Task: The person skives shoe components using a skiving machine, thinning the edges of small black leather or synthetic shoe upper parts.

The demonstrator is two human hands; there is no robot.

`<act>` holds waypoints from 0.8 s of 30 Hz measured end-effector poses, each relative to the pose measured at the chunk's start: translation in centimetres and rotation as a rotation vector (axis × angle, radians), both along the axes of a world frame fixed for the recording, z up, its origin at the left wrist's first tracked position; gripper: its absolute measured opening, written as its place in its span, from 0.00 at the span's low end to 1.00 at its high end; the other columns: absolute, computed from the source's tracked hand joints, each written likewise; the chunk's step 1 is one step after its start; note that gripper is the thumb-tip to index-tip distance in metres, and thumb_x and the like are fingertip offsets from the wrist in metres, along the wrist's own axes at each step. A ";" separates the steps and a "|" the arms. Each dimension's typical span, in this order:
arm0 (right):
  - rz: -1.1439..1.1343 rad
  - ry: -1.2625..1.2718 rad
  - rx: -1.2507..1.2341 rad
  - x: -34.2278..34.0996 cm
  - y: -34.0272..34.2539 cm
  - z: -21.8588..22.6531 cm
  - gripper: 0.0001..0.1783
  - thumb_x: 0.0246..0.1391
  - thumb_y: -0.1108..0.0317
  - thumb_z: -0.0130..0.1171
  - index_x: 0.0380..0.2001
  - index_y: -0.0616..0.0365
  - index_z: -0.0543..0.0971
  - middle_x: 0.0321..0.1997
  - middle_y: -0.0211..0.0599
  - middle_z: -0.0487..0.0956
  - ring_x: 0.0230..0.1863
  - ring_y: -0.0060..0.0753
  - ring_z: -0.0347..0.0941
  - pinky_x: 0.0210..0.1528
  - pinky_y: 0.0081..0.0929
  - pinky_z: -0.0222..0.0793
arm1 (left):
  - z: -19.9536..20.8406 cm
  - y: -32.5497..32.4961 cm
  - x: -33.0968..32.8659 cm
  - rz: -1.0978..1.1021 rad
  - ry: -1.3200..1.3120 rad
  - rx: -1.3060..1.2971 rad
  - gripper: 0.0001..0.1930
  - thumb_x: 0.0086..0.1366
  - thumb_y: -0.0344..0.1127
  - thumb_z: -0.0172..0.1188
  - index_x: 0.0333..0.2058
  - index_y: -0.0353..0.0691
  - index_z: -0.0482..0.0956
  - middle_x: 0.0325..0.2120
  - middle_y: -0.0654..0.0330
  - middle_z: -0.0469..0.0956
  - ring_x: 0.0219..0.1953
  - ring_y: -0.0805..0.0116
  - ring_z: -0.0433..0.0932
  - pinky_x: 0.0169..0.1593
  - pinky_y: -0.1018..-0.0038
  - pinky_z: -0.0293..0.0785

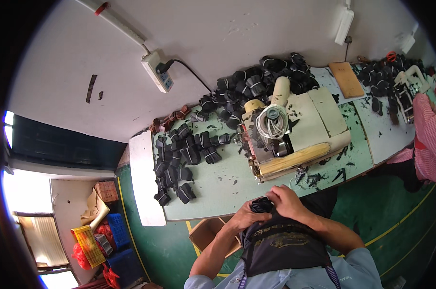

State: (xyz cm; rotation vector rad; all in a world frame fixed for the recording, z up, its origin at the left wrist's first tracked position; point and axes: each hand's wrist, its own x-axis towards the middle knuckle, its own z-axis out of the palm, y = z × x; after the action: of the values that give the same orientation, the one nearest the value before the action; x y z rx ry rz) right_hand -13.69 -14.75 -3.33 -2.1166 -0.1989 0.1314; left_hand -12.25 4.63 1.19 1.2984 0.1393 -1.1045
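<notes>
My left hand (247, 216) is wrapped round a small bundle of black strips (262, 205), in front of my apron and just off the near edge of the table. Against the bundle's right side, my right hand (286, 202) has its fingers pinched together; what lies between them is too small to make out. Beyond my hands stands a cream machine (314, 115) with a coil of white cord (272, 122) on top. Several tied black bundles (191, 155) lie in a group at the table's left.
More black bundles (254, 84) are heaped against the wall behind the machine. Black scraps (316, 179) lie along the near edge. An open cardboard box (208, 236) sits under the table. At right, a person in a pink checked sleeve (427, 139) is beside another machine (413, 84).
</notes>
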 end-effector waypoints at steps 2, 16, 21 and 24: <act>-0.276 0.693 0.753 0.6 -0.6 -1.4 0.23 0.69 0.52 0.49 0.30 0.60 0.78 0.19 0.29 0.72 0.23 0.30 0.66 0.36 0.33 0.70 | 1.0 0.5 0.7 0.013 -0.137 0.004 0.24 0.55 0.24 0.70 0.52 0.39 0.77 0.30 0.63 0.80 0.30 0.74 0.77 0.34 0.76 0.75; -0.158 1.031 1.117 3.4 -1.0 3.0 0.07 0.62 0.63 0.57 0.32 0.52 0.78 0.18 0.19 0.67 0.19 0.11 0.61 0.22 0.15 0.58 | 2.0 5.1 3.3 -0.043 -0.303 -0.148 0.39 0.48 0.28 0.71 0.57 0.41 0.60 0.25 0.55 0.75 0.25 0.66 0.75 0.29 0.70 0.72; 0.288 0.200 0.011 0.3 4.9 7.7 0.12 0.60 0.62 0.57 0.29 0.60 0.72 0.25 0.47 0.77 0.31 0.60 0.77 0.32 0.48 0.71 | -3.1 4.4 2.6 -0.650 -0.566 0.209 0.27 0.54 0.35 0.65 0.52 0.34 0.69 0.32 0.49 0.79 0.38 0.62 0.79 0.41 0.65 0.76; 0.306 0.373 0.133 -0.1 4.0 5.9 0.14 0.59 0.63 0.58 0.43 0.60 0.73 0.40 0.53 0.78 0.42 0.61 0.76 0.45 0.50 0.72 | -2.9 6.1 5.9 -0.071 0.147 0.063 0.19 0.52 0.23 0.65 0.45 0.37 0.74 0.27 0.62 0.75 0.30 0.73 0.75 0.25 0.76 0.71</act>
State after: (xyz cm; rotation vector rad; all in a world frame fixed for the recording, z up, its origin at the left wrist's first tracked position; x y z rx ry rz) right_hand -13.75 -10.78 2.62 -1.8783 -0.2979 0.6685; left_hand -6.37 10.73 -1.67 1.2859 0.2407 -1.2651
